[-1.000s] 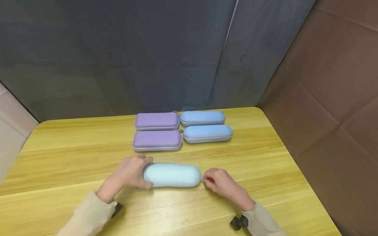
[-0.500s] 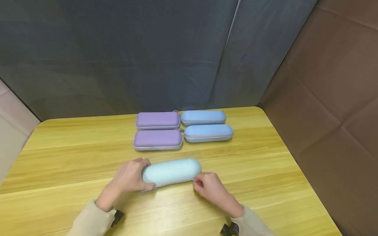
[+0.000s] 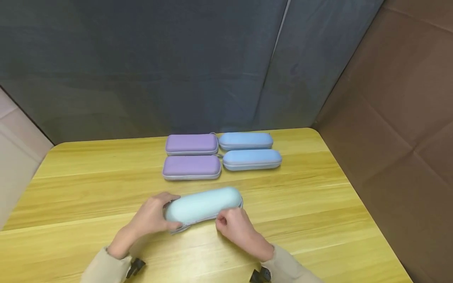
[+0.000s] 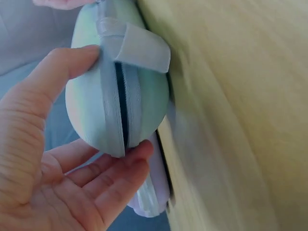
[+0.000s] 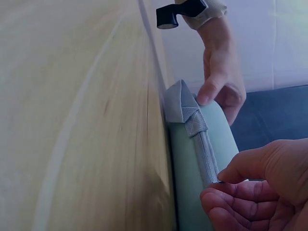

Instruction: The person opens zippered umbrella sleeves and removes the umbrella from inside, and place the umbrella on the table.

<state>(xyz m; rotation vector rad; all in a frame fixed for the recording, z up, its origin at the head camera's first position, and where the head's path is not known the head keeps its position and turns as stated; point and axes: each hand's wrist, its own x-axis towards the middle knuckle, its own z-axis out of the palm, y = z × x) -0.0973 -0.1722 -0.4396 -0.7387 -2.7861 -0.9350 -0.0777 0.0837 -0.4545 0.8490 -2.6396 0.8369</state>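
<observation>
A mint-green zip case [image 3: 205,201] lies at a slant on the table. My left hand [image 3: 150,216] grips its left end, thumb on the near side and fingers on the far side. At the front edge, toward the right end, my right hand [image 3: 238,230] pinches the zipper pull [image 5: 220,182] between thumb and index finger. The pull is mostly hidden by those fingers. A grey fabric loop [image 4: 144,50] sticks out near the left thumb. Below that loop, a narrow dark gap parts the zipper tapes in the left wrist view.
Two purple cases [image 3: 191,167] lie one behind the other past the mint case. To their right are two blue cases [image 3: 252,159]. A dark curtain [image 3: 159,70] hangs behind the wooden table [image 3: 88,188]; a brown panel [image 3: 396,118] borders the right side.
My right hand has moved left along the case's front edge, pinching the zipper pull. The case has turned, its right end swinging away from me. My left hand keeps its grip.
</observation>
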